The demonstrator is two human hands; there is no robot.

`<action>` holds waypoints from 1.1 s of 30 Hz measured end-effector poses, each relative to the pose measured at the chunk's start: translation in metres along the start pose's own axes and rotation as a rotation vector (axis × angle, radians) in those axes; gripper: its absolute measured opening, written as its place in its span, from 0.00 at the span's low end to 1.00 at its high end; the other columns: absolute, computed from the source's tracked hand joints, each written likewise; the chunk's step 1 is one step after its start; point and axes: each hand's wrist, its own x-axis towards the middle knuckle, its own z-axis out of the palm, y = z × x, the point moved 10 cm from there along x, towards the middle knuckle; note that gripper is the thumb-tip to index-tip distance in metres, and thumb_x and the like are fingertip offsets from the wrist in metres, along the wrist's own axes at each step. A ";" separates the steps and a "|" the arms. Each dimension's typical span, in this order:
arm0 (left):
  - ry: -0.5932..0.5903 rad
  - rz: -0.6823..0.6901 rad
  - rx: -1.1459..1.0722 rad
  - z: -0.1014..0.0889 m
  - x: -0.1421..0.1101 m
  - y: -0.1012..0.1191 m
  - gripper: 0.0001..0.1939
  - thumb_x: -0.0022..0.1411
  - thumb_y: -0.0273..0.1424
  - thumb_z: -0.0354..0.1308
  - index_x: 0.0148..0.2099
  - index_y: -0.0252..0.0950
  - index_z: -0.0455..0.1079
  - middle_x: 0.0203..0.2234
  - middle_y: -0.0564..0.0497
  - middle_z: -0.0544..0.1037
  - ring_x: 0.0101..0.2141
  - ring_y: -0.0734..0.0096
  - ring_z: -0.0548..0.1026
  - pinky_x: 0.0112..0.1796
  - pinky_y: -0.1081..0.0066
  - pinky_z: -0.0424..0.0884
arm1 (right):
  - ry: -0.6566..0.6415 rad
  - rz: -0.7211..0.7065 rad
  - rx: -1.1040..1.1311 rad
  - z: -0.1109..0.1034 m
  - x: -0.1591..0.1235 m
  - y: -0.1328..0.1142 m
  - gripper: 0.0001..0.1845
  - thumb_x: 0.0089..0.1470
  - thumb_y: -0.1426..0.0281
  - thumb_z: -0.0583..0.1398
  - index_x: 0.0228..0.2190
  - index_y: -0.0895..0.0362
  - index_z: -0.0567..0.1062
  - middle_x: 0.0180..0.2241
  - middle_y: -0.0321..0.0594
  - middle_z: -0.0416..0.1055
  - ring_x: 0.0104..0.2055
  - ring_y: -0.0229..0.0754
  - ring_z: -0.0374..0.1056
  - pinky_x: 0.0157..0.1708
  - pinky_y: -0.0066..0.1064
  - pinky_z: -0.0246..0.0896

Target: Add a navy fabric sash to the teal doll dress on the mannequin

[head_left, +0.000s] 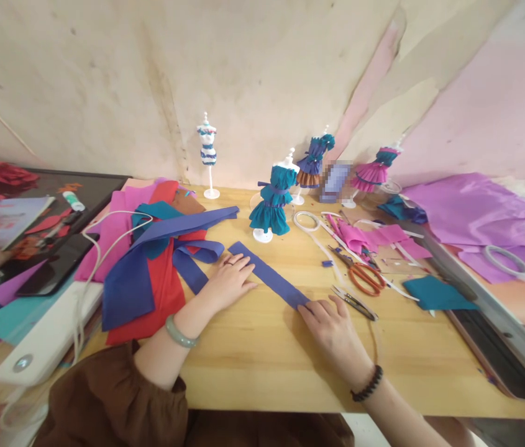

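A narrow blue fabric strip (274, 279) lies slantwise on the wooden table. My left hand (228, 280) rests at its far end, fingers stretched out with the thumb apart. At the near end, the curled fingers of my right hand (332, 326) grip the strip. Just beyond the strip stands a small white dress form in a teal ruffled dress (272, 202). Orange-handled scissors (365, 277) and thread snips (355, 302) lie on the right, close to my right hand.
Blue, red and pink fabric pieces (164, 292) are heaped on the left beside a white power strip (41, 338). More dress forms (207, 152) stand near the wall. Pink scraps (374, 237), a teal piece (437, 293) and purple fabric (486, 217) lie on the right.
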 end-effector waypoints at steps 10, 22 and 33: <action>0.106 -0.065 -0.072 -0.009 0.001 0.001 0.26 0.66 0.44 0.51 0.56 0.30 0.69 0.54 0.37 0.71 0.56 0.53 0.65 0.55 0.56 0.63 | -0.050 -0.052 0.129 0.018 0.049 -0.037 0.09 0.58 0.79 0.56 0.38 0.60 0.75 0.32 0.44 0.72 0.35 0.46 0.65 0.37 0.39 0.55; -0.006 -0.090 -0.108 0.006 -0.001 -0.006 0.27 0.64 0.43 0.53 0.58 0.30 0.67 0.61 0.35 0.63 0.62 0.47 0.57 0.58 0.52 0.59 | 0.059 0.055 0.302 -0.009 -0.002 0.028 0.19 0.61 0.74 0.50 0.53 0.58 0.67 0.43 0.49 0.73 0.44 0.49 0.69 0.43 0.42 0.66; 0.013 -0.072 -0.149 0.007 -0.002 -0.004 0.30 0.62 0.49 0.53 0.59 0.35 0.66 0.62 0.37 0.61 0.64 0.48 0.53 0.59 0.48 0.56 | -0.102 0.543 0.032 0.014 -0.101 0.146 0.30 0.57 0.73 0.47 0.61 0.57 0.55 0.40 0.47 0.74 0.33 0.49 0.74 0.27 0.37 0.69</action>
